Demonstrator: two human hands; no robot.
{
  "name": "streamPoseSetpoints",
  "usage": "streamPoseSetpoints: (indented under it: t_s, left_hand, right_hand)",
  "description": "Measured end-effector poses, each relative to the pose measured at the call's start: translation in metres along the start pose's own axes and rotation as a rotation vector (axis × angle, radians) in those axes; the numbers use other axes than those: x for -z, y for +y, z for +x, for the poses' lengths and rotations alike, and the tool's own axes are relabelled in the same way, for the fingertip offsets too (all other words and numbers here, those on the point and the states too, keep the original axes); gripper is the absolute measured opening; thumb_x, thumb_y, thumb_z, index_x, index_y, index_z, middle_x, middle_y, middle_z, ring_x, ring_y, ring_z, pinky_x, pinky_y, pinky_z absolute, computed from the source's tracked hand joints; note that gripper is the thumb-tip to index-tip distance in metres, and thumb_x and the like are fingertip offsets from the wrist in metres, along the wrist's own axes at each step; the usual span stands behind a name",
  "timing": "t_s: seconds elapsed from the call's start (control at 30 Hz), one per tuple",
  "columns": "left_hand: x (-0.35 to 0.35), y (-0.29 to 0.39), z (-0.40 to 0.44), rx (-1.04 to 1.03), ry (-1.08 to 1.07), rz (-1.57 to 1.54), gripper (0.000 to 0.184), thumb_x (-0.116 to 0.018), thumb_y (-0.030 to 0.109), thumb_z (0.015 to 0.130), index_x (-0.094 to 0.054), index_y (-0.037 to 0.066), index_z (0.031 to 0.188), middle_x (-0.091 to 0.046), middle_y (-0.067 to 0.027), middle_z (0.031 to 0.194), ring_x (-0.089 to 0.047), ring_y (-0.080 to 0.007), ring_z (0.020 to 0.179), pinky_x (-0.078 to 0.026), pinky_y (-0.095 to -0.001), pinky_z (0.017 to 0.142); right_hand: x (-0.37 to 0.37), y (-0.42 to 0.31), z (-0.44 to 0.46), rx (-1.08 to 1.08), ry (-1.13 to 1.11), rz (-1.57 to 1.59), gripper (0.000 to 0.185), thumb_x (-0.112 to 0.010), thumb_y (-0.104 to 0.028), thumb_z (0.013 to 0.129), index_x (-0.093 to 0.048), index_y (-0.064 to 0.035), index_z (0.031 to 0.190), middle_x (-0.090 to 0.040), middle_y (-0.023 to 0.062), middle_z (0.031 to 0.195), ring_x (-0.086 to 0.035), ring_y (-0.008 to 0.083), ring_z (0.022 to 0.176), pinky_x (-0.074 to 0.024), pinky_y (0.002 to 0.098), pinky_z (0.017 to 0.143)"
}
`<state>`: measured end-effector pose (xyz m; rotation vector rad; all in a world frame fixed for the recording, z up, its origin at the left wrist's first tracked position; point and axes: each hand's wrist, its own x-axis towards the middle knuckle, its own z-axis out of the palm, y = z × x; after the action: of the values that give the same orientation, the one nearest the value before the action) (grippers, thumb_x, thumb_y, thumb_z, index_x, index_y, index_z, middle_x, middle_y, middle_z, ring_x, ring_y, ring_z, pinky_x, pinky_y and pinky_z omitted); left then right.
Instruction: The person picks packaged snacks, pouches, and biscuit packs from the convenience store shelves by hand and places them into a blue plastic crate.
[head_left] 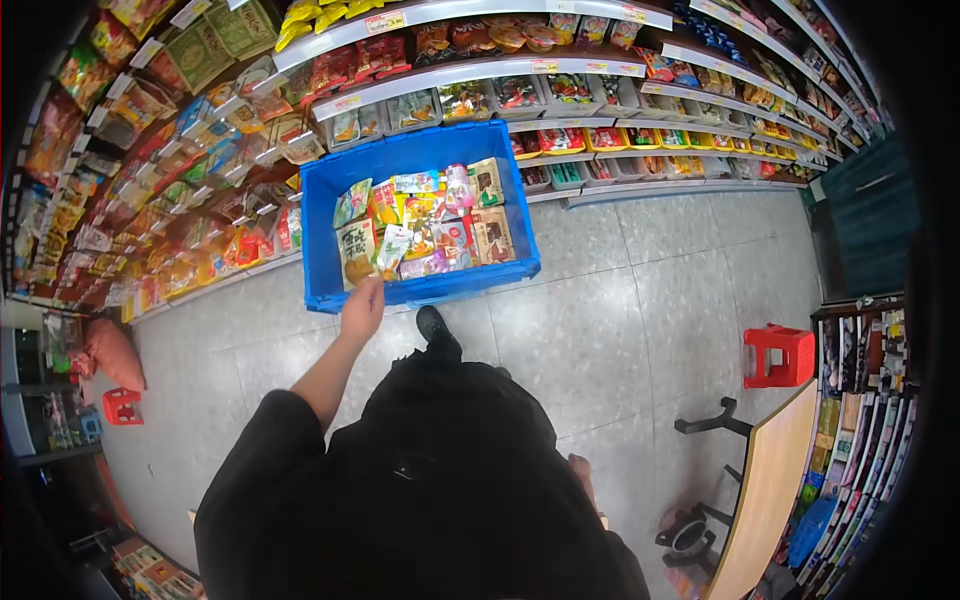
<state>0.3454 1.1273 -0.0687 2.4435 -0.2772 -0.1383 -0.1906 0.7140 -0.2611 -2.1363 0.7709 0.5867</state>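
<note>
Bin, blue and open-topped [460, 284], sits right by the shelves [480, 82]; can't see what supports it. Walls stand above the load, so they likely keep the loose packets in. Snack packets [422, 206] lie mostly face up, some overlapping; brown packets [492, 236] line the right wall.

Left hand [362, 308] reaches over the near wall, fingers closed at the lower edge of the beige packet [356, 246] in the near-left corner. Looks like an edge pinch, probably to leave the printed face uncovered. Right hand [581, 468] is low beside the body, mostly hidden; grip can't be told. Shelf trays [570, 90] hold wrapped goods, grouped by type.
</note>
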Motion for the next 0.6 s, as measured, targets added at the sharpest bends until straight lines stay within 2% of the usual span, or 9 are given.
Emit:
streamPoseSetpoints:
  t_s: [0.13,0.2,0.27,0.3,0.37,0.47,0.5,0.53,0.6]
  left_hand:
    - [-0.025,-0.028,-0.108,0.129,-0.307,-0.024,0.036,-0.056,0.035,0.098,-0.066,0.007,0.117,-0.069,-0.0199,0.107,-0.068,-0.0346,0.091,-0.053,-0.0421,0.083]
    - [-0.029,-0.067,-0.155,0.130,-0.682,-0.033,0.047,-0.052,0.046,0.097,-0.066,0.007,0.119,-0.068,-0.0205,0.109,-0.066,-0.0362,0.096,-0.052,-0.0438,0.087]
    - [-0.008,-0.044,-0.189,1.000,-0.798,-0.302,0.054,-0.050,0.050,0.095,-0.065,0.005,0.121,-0.066,-0.0225,0.116,-0.063,-0.0383,0.110,-0.048,-0.0450,0.095]
    - [-0.007,-0.056,-0.205,1.008,-0.781,-0.311,0.054,-0.050,0.050,0.095,-0.065,0.005,0.121,-0.066,-0.0225,0.116,-0.063,-0.0383,0.110,-0.048,-0.0450,0.095]
    - [-0.003,-0.111,-0.242,0.602,-0.587,0.245,0.051,-0.053,0.045,0.094,-0.066,0.004,0.121,-0.066,-0.0230,0.119,-0.060,-0.0388,0.116,-0.047,-0.0453,0.098]
    - [0.007,-0.144,-0.265,0.545,-0.486,0.218,0.049,-0.054,0.043,0.092,-0.066,0.004,0.119,-0.067,-0.0221,0.117,-0.062,-0.0383,0.113,-0.048,-0.0455,0.095]
    - [0.012,-0.148,-0.262,0.448,-0.673,0.187,0.047,-0.055,0.041,0.092,-0.067,0.003,0.115,-0.069,-0.0203,0.111,-0.063,-0.0368,0.110,-0.049,-0.0454,0.092]
    - [0.006,-0.149,-0.259,0.436,-0.664,0.187,0.047,-0.055,0.041,0.092,-0.067,0.003,0.115,-0.069,-0.0203,0.111,-0.063,-0.0368,0.110,-0.049,-0.0454,0.092]
    - [0.012,-0.095,-0.250,1.034,-0.500,-0.125,0.044,-0.055,0.039,0.092,-0.067,0.002,0.113,-0.068,-0.0202,0.110,-0.063,-0.0350,0.110,-0.049,-0.0450,0.093]
  right_hand:
    - [-0.010,0.015,0.011,0.209,0.077,-0.001,0.020,-0.053,-0.024,0.091,-0.062,-0.0072,0.085,-0.056,0.0060,0.067,-0.057,0.0201,0.056,-0.0438,0.0360,0.048]
    - [0.000,-0.014,0.045,-0.196,-0.121,0.254,0.031,-0.054,-0.030,0.087,-0.065,-0.0012,0.086,-0.070,0.0186,0.085,-0.068,0.0310,0.086,-0.0517,0.0475,0.073]
    - [0.006,-0.023,0.092,-0.352,-0.196,0.431,0.029,-0.053,-0.029,0.089,-0.067,-0.0038,0.094,-0.067,0.0114,0.077,-0.065,0.0195,0.074,-0.0499,0.0373,0.060]
    - [0.023,-0.048,0.102,-0.335,-0.152,0.458,0.029,-0.053,-0.028,0.090,-0.067,-0.0042,0.097,-0.066,0.0089,0.078,-0.064,0.0170,0.073,-0.0482,0.0332,0.058]
    - [0.054,-0.092,0.117,-0.310,-0.116,0.484,0.029,-0.052,-0.027,0.091,-0.067,-0.0047,0.099,-0.065,0.0064,0.078,-0.062,0.0144,0.071,-0.0466,0.0291,0.056]
    - [0.075,-0.123,0.125,-0.099,-0.007,0.554,0.029,-0.054,-0.027,0.091,-0.066,-0.0035,0.103,-0.065,0.0053,0.084,-0.062,0.0156,0.072,-0.0464,0.0301,0.055]
    - [0.078,-0.126,0.132,-0.091,0.005,0.591,0.030,-0.055,-0.027,0.090,-0.065,-0.0030,0.105,-0.065,0.0052,0.085,-0.062,0.0155,0.072,-0.0463,0.0300,0.055]
    - [0.081,-0.129,0.139,-0.085,0.018,0.628,0.032,-0.056,-0.028,0.090,-0.064,-0.0025,0.107,-0.065,0.0051,0.087,-0.062,0.0154,0.072,-0.0461,0.0299,0.055]
    - [0.077,-0.115,0.146,-0.092,0.004,0.608,0.032,-0.056,-0.029,0.090,-0.064,-0.0032,0.108,-0.065,0.0056,0.088,-0.063,0.0160,0.073,-0.0464,0.0307,0.055]
